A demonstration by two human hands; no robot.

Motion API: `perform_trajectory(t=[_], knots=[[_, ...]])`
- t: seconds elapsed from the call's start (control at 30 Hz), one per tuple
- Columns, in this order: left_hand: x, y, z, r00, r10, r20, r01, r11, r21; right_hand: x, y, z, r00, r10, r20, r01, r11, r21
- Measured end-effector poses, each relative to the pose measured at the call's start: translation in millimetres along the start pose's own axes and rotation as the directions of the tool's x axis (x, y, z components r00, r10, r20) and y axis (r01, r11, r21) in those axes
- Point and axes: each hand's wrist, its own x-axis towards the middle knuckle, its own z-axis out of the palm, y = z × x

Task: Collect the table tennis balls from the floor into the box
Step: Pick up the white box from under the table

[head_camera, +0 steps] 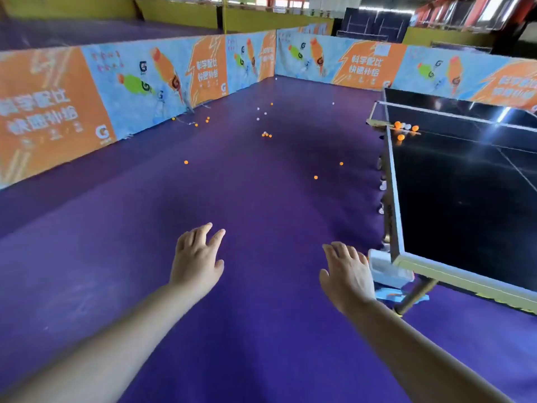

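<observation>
Several orange and white table tennis balls lie scattered on the purple floor (261,286): one orange ball (186,162) at mid left, two orange balls (315,177) (341,163) at mid right, a small cluster (266,134) farther off. My left hand (197,257) and my right hand (347,271) reach forward above the floor, fingers spread, holding nothing. A white box (386,266) stands on the floor under the near corner of the table, just right of my right hand.
A dark table tennis table (465,199) fills the right side, with several balls (405,128) by its net. Printed orange-and-blue barriers (145,82) fence the court on the left and at the back. More balls (203,120) lie along the left barrier.
</observation>
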Motion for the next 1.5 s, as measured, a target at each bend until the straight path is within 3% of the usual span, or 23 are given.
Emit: perform_trajectory(t=[0.07, 0.33, 0.7, 1.0, 1.27, 1.5], knots=[[19, -15, 13, 0.998, -0.060, -0.011, 0.060, 0.998, -0.029, 35, -6, 13, 0.998, -0.035, 0.046, 0.033, 0.999, 0.037], [96, -100, 74, 0.938, -0.306, 0.161, 0.310, 0.951, 0.003, 177, -61, 77, 0.965, -0.184, 0.188, 0.174, 0.982, 0.070], [261, -200, 133, 0.889, -0.352, 0.293, 0.385, 0.921, -0.063, 358, -140, 142, 0.943, -0.159, 0.291, 0.134, 0.985, 0.106], [357, -208, 195, 0.810, -0.440, 0.388, 0.486, 0.874, -0.023, 488, -148, 201, 0.882, -0.277, 0.382, 0.243, 0.960, 0.137], [414, -195, 242, 0.594, -0.679, 0.431, 0.752, 0.659, 0.001, 615, -154, 257, 0.711, -0.517, 0.477, 0.527, 0.840, 0.125], [426, -194, 314, 0.440, -0.747, 0.499, 0.860, 0.510, 0.006, 674, -186, 336, 0.550, -0.612, 0.569, 0.652, 0.740, 0.166]])
